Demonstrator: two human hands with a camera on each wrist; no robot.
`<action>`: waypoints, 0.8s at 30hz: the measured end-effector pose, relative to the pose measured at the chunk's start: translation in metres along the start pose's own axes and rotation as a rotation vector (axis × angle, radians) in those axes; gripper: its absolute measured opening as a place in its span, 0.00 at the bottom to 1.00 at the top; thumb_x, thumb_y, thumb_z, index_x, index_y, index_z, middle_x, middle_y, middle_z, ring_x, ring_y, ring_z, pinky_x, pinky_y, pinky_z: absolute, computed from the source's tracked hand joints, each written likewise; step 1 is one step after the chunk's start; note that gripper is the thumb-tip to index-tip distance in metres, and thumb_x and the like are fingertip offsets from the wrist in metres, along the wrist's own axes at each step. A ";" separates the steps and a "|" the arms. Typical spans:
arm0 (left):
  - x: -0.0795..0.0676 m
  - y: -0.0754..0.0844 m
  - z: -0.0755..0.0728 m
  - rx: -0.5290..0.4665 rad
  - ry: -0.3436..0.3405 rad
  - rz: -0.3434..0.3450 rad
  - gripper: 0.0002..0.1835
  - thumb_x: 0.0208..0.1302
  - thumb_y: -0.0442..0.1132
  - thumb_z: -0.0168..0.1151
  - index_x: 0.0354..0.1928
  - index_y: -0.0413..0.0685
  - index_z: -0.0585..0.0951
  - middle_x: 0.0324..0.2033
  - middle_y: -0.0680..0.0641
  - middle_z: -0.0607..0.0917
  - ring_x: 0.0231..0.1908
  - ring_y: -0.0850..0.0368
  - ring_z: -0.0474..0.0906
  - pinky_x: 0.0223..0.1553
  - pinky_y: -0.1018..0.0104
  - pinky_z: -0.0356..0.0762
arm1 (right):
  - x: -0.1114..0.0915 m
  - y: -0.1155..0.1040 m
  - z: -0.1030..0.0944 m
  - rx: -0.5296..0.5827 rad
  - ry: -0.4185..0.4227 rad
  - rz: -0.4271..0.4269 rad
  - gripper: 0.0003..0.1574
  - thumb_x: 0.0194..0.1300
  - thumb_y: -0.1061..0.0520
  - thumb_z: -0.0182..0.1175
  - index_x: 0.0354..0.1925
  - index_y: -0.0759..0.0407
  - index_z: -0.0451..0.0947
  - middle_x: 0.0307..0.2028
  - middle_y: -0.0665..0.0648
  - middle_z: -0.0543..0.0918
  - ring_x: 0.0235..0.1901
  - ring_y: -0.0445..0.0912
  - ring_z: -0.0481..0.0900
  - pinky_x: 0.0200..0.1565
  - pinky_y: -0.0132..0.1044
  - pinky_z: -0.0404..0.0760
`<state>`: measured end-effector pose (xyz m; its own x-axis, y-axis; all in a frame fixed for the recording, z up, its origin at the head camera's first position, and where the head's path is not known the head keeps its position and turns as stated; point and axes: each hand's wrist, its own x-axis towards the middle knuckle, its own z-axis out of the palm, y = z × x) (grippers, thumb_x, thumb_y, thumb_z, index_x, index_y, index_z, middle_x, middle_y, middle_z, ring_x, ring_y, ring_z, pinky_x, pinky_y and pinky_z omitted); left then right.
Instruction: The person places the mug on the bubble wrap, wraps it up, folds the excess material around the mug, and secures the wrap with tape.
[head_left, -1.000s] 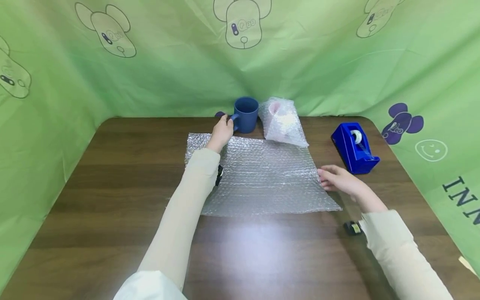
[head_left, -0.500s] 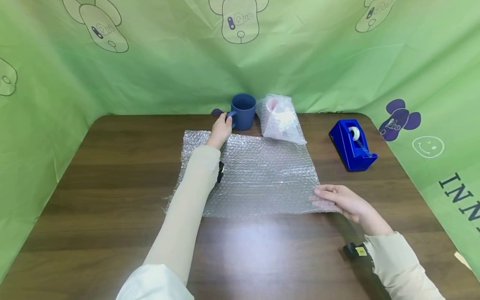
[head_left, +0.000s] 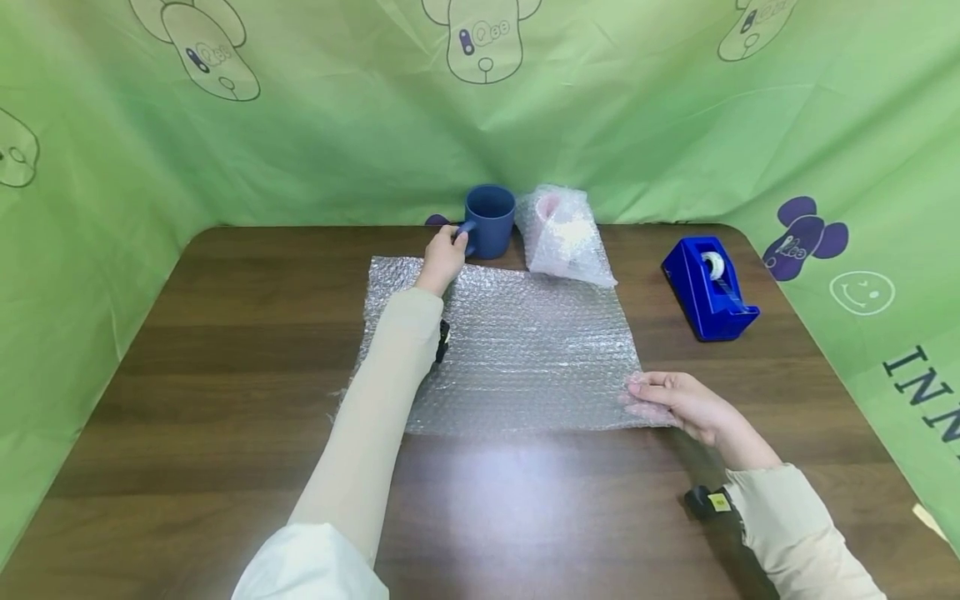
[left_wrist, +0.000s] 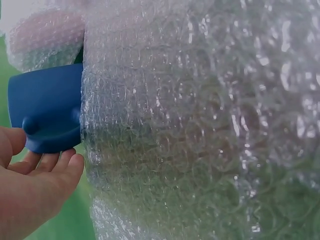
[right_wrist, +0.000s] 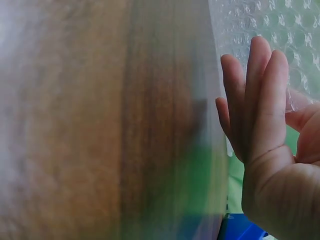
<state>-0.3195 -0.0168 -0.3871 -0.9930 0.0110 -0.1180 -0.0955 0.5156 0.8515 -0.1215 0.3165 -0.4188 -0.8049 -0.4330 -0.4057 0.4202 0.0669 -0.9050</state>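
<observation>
A blue mug [head_left: 491, 223] stands upright at the back of the table. My left hand [head_left: 441, 260] grips its handle; in the left wrist view the thumb is at the handle's top and the fingers [left_wrist: 47, 162] curl beneath. A flat sheet of bubble wrap [head_left: 525, 350] lies in front of the mug, under my left forearm. My right hand [head_left: 693, 408] pinches the sheet's near right corner, thumb on top, the other fingers showing through the wrap below. From the right wrist view, the fingers [right_wrist: 260, 100] extend along the underside of the wrap.
Right of the mug sits a bubble-wrapped bundle [head_left: 566, 237] with something pink inside, overlapping the sheet's back edge. A blue tape dispenser [head_left: 708, 292] with a roll of clear tape stands at the right. Green curtain [head_left: 337, 125] hangs behind the wooden table [head_left: 225, 358].
My right hand has moved from the sheet's right edge toward me to its near corner and taken hold there. The left hand keeps its grip on the mug handle.
</observation>
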 end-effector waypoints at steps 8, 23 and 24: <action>0.023 -0.015 0.004 0.036 0.010 0.037 0.20 0.73 0.49 0.46 0.59 0.46 0.72 0.55 0.44 0.80 0.56 0.50 0.75 0.59 0.62 0.70 | 0.000 0.001 0.000 -0.029 0.024 0.016 0.05 0.72 0.60 0.50 0.42 0.54 0.74 0.36 0.44 0.87 0.39 0.34 0.85 0.44 0.24 0.81; -0.015 0.005 0.006 -0.066 0.050 0.025 0.18 0.74 0.44 0.45 0.54 0.41 0.78 0.52 0.41 0.82 0.53 0.50 0.77 0.52 0.62 0.74 | -0.007 0.001 0.000 -0.106 0.083 0.053 0.10 0.71 0.61 0.52 0.47 0.64 0.71 0.34 0.45 0.86 0.36 0.35 0.85 0.41 0.25 0.82; -0.016 0.004 0.006 -0.067 0.066 0.024 0.18 0.73 0.44 0.46 0.54 0.42 0.78 0.52 0.42 0.83 0.54 0.50 0.77 0.53 0.62 0.74 | -0.007 0.001 0.000 -0.112 0.086 0.056 0.10 0.71 0.61 0.52 0.48 0.65 0.70 0.33 0.45 0.86 0.35 0.35 0.85 0.41 0.25 0.82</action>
<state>-0.3036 -0.0097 -0.3844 -0.9973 -0.0349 -0.0648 -0.0736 0.4573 0.8862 -0.1152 0.3196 -0.4172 -0.8166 -0.3472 -0.4610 0.4199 0.1906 -0.8873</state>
